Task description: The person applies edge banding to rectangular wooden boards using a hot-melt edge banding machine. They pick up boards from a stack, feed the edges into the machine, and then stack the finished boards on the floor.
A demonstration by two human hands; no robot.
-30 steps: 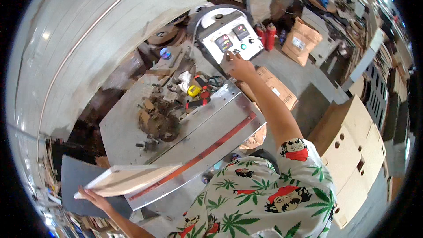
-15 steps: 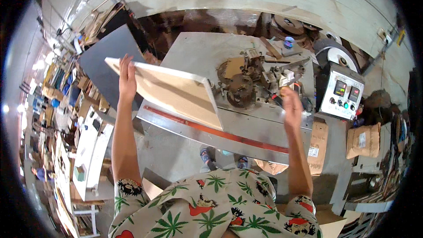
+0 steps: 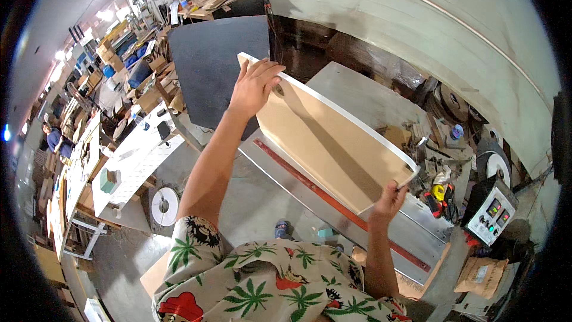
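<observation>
A rectangular tan board with white edging (image 3: 316,134) is tilted over the metal worktable. My left hand (image 3: 256,86) is closed over its upper left edge, fingers lapping across the white strip. At the lower right corner, my right hand (image 3: 388,201) pinches the board, with the thumb on the tan face. Just beyond that corner stands the machine head (image 3: 426,143), partly covered by the board. A red-and-yellow tool (image 3: 440,194) lies on the table to the right of my right hand.
The grey worktable (image 3: 351,83) has a red strip (image 3: 310,194) along its front. On its right is a control box (image 3: 490,211) with lit displays, and a paper sack (image 3: 481,277) sits lower. A dark panel (image 3: 217,65) stands at the left, near a white table (image 3: 134,155). A person (image 3: 56,140) is far left.
My right hand has come away from the machine and taken hold of the board's right corner. My left hand keeps its edge. The whole view has swung left.
</observation>
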